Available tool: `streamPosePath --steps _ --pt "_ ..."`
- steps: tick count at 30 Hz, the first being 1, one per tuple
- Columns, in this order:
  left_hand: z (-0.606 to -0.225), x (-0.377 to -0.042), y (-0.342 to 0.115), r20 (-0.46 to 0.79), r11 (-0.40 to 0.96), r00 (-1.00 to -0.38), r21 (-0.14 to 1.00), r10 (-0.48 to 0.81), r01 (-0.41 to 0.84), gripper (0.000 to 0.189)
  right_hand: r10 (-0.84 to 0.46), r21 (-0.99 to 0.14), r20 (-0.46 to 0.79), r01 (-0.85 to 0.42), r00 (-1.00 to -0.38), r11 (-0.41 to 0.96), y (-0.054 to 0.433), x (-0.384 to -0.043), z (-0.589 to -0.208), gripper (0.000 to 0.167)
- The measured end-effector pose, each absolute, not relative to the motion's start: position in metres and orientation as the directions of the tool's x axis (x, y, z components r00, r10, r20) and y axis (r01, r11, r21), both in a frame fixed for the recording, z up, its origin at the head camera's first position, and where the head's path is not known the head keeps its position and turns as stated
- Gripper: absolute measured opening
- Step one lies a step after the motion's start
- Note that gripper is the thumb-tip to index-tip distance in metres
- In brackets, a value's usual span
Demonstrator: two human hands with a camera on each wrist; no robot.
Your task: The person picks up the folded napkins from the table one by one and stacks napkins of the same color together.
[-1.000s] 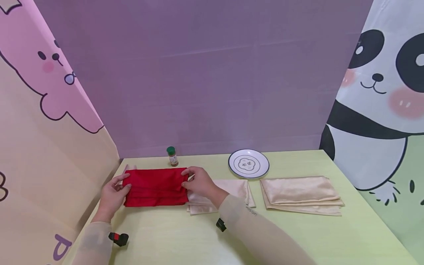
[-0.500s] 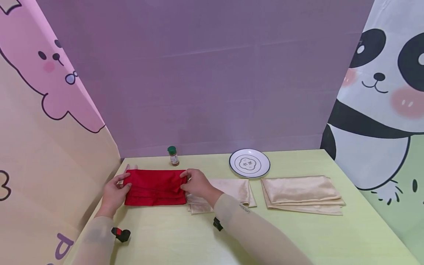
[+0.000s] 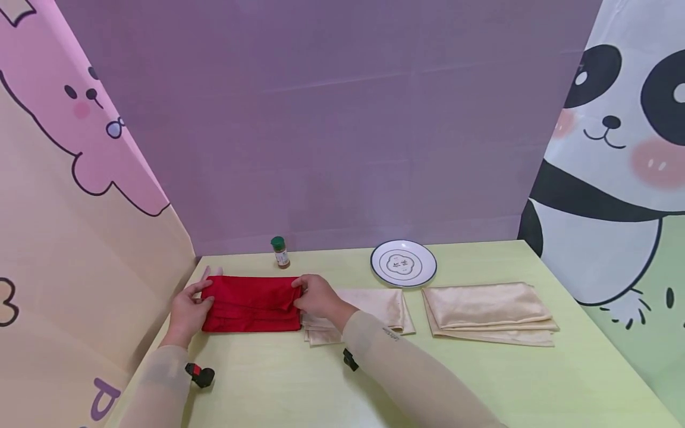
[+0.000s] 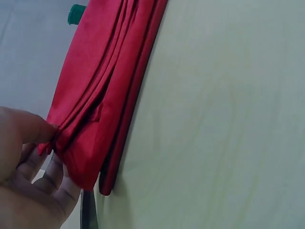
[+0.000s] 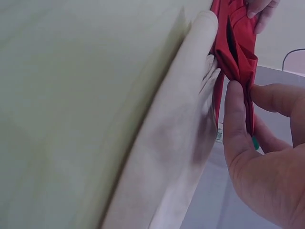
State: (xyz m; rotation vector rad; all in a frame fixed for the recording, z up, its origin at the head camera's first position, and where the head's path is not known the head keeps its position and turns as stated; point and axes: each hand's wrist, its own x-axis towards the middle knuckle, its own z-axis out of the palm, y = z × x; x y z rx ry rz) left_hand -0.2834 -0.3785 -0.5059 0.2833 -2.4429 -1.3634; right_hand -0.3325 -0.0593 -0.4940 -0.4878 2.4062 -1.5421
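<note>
A folded red satin cloth [image 3: 251,303] lies at the left of the table, its layers stacked in a flat rectangle. My left hand [image 3: 187,312] pinches its left end between thumb and fingers; the left wrist view shows the bunched corner of the cloth [image 4: 90,143] between them. At the opposite end, my right hand [image 3: 321,300] pinches the right edge, and in the right wrist view the thumb and fingers squeeze the gathered layers of red cloth [image 5: 240,62]. Partly behind my right hand and forearm lies a folded cream satin cloth [image 3: 374,302].
Another folded cream cloth [image 3: 487,309] lies at the right. A white plate [image 3: 404,263] with a dark blue rim and a small green-capped jar [image 3: 280,252] stand near the back edge. Something pale pink [image 3: 213,271] shows behind the red cloth. Printed walls enclose the table [image 3: 299,386].
Both hands keep their pinch on the red cloth. The left hand has shifted slightly right, and the cloth's right end has drawn in a little to the left.
</note>
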Motion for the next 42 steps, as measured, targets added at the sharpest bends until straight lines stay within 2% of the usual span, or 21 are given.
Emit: streamPosePath --steps 11,22,42 --pt "-0.511 -0.289 -0.380 0.190 0.562 -0.928 0.827 -0.322 -0.026 0.039 -0.388 -0.904 -0.072 -0.105 -0.919 0.416 -0.063 -0.334 -0.496 0.043" --pt "-0.519 -0.295 -0.383 0.161 0.563 -0.935 0.825 -0.316 -0.048 0.041 -0.395 -0.854 -0.044 -0.171 -0.917 0.491 -0.063 -0.335 -0.498 0.043" --pt "-0.519 -0.291 -0.382 0.126 0.607 -0.952 0.792 -0.277 -0.072 0.046 -0.394 -0.812 -0.029 -0.208 -0.919 0.545 -0.062 -0.338 -0.503 0.044"
